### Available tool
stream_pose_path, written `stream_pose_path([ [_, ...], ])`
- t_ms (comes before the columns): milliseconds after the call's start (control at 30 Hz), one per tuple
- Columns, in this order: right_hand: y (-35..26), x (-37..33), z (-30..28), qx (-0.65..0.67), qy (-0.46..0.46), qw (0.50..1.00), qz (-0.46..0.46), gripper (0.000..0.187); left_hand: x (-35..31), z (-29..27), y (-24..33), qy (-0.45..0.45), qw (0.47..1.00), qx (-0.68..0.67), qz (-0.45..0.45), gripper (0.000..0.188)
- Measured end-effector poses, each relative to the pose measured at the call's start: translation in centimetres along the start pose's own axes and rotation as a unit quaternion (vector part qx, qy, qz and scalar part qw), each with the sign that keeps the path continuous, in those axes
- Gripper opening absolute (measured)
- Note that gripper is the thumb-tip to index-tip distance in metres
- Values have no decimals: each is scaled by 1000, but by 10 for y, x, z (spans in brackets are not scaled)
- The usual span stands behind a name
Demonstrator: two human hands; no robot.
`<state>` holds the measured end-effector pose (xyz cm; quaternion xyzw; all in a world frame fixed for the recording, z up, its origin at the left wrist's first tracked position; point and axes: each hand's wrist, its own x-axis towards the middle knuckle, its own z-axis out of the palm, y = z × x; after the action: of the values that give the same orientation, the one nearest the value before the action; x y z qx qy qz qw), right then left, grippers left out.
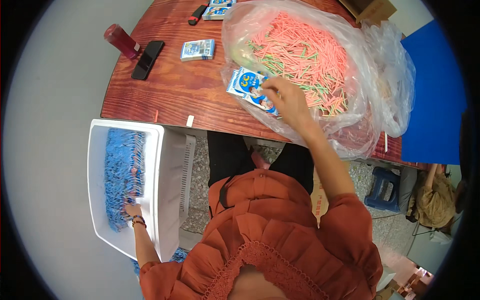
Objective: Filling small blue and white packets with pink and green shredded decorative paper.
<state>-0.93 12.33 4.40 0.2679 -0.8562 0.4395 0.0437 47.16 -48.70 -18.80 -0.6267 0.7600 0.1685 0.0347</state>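
My right hand (288, 101) is closed in a pinch over a stack of blue-and-white printed packets (248, 89), at the near left edge of a clear plastic bag (367, 112). Whatever is between its fingertips is too small to make out. Inside the spread bag lies a heap of thin pink sticks (315, 50), with some green ones among them. My left hand (132, 210), with a beaded bracelet at the wrist, reaches into a white plastic bin (158, 185). It touches the tightly packed blue packets (120, 170) there, and its fingertips are hidden among them.
On the wooden table (165, 95) are a red-capped bottle (121, 41), a black phone (148, 60), a small packet stack (197, 50) and a black-and-red cutter (198, 15). A blue panel (432, 95) stands at right, above a blue stool (384, 189).
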Motion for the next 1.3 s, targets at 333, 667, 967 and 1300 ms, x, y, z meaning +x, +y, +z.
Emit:
stream_pose_path([
  [333, 66, 41, -16, -146, -130, 981, 13, 31, -135, -86, 183, 327, 885, -207, 258, 29],
  [667, 78, 43, -17, -117, -98, 987, -40, 24, -340, -11, 509, -120, 760, -364, 525, 25],
  [967, 62, 31, -37, 236, -145, 953, 119, 11, -389, 23, 587, -420, 623, -548, 368, 13],
  [1300, 70, 5, -14, 371, -57, 912, 164, 11, -410, 27, 567, -452, 596, -625, 224, 14],
])
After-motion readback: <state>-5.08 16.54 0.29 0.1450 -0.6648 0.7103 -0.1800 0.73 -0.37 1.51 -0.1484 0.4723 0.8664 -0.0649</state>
